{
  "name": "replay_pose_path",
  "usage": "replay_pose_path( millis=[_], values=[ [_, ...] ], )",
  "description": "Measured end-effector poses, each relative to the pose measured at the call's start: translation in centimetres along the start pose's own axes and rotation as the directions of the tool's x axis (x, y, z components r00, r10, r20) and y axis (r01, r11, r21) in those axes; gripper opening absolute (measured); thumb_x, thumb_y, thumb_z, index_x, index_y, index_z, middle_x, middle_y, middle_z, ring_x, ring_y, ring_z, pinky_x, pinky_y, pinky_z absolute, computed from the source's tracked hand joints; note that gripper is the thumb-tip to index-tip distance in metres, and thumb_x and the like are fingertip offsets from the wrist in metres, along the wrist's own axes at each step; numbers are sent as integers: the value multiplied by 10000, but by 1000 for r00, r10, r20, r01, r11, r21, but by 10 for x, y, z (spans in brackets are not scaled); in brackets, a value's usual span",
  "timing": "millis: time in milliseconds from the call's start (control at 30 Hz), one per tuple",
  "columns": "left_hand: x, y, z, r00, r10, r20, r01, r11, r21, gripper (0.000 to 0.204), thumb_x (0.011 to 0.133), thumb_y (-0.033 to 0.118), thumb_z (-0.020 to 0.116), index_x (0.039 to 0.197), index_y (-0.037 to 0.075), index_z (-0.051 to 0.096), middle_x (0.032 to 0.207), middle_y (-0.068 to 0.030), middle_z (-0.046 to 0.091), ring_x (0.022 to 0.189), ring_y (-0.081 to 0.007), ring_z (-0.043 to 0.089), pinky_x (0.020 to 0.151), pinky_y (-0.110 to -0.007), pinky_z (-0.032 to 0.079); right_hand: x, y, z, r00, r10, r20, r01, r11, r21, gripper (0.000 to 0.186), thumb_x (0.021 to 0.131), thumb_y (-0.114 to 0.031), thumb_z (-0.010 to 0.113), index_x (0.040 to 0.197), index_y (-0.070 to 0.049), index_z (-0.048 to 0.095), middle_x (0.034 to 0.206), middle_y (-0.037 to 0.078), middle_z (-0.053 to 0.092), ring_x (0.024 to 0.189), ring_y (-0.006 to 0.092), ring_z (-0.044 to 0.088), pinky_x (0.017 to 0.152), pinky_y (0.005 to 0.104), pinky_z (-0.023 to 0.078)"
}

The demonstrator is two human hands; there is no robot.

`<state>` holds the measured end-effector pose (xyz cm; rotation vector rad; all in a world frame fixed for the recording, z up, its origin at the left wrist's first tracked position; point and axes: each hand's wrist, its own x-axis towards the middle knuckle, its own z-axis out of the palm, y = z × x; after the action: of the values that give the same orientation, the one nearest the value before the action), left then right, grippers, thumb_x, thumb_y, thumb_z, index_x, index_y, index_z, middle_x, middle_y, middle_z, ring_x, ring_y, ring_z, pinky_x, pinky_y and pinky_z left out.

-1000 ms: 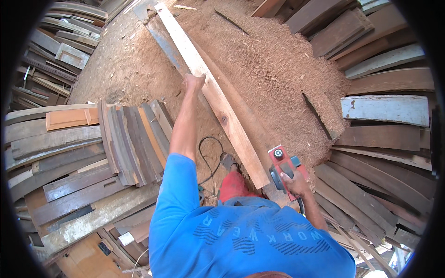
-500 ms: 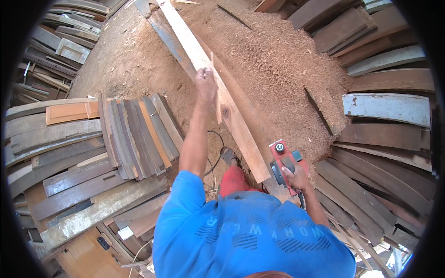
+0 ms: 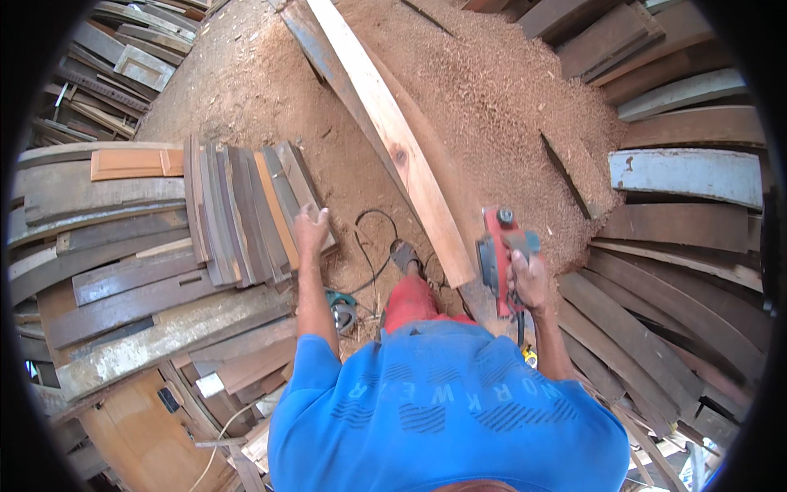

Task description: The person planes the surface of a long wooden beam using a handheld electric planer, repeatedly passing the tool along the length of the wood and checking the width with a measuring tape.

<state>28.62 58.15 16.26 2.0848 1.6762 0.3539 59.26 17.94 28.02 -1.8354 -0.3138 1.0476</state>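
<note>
A long pale wooden board (image 3: 402, 152) with a dark knot stretches from beside my legs toward the far left, resting along a weathered beam (image 3: 338, 82). My right hand (image 3: 529, 279) grips a red electric hand planer (image 3: 497, 258), held just right of the board's near end. Away from the board, my left hand (image 3: 311, 228) is at the right edge of a stack of boards (image 3: 246, 213). Its thumb and fingers look apart, with nothing visible in them.
Wood shavings (image 3: 500, 107) cover the ground beyond the board. Stacked planks (image 3: 680, 176) line the right side. A black cord (image 3: 385, 221) curls by my foot, and a teal power tool (image 3: 340, 307) lies beside my left forearm. A yellow item (image 3: 529, 357) is below the planer.
My left hand has left the board and moved back left to the stack; the thin strip seen at it is no longer visible. The planer has shifted slightly up and turned more upright.
</note>
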Motion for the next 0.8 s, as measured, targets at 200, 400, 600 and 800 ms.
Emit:
replay_pose_path(
  millis=[200, 400, 600, 800],
  values=[
    [-166, 22, 68, 750, 124, 650, -50, 990, -132, 533, 933, 379, 692, 1335, 38, 618, 1302, -225, 662, 1151, -338, 671, 998, -409, 520, -35, -32, 16, 989, -25, 147, 11, 995, 98, 367, 1043, -432, 547, 1050, -66, 569, 679, -26, 532, 549, 70, 521, 450, 250, 415],
    [-284, 71, 132, 258, 231, 938, -211, 961, -179, 503, 898, 424, 690, 1249, 67, 646, 1199, -196, 697, 1154, -363, 644, 990, -467, 503, -70, 19, 43, 954, -157, 254, 152, 988, 40, 324, 1025, -366, 548, 978, -50, 600, 693, -14, 564, 565, 89, 542, 494, 277, 452],
    [-373, 60, 160, 91, 606, 790, -122, 794, -596, 369, 863, 189, 642, 1213, 76, 667, 1169, -145, 691, 1135, -290, 625, 982, -423, 490, -109, 53, 68, 916, -296, 272, 343, 928, -144, 628, 956, -499, 615, 1230, 64, 564, 945, 297, 692, 935, 449, 700, 812, 488, 533],
    [-376, 68, 169, -78, 681, 728, -95, 722, -686, 394, 825, 12, 569, 1203, 59, 669, 1116, -136, 687, 1122, -261, 626, 980, -398, 491, -29, -2, 105, 918, -293, 268, 365, 890, -273, 654, 953, -504, 592, 1246, 79, 556, 958, 319, 690, 941, 473, 692, 823, 497, 532]
  ],
)
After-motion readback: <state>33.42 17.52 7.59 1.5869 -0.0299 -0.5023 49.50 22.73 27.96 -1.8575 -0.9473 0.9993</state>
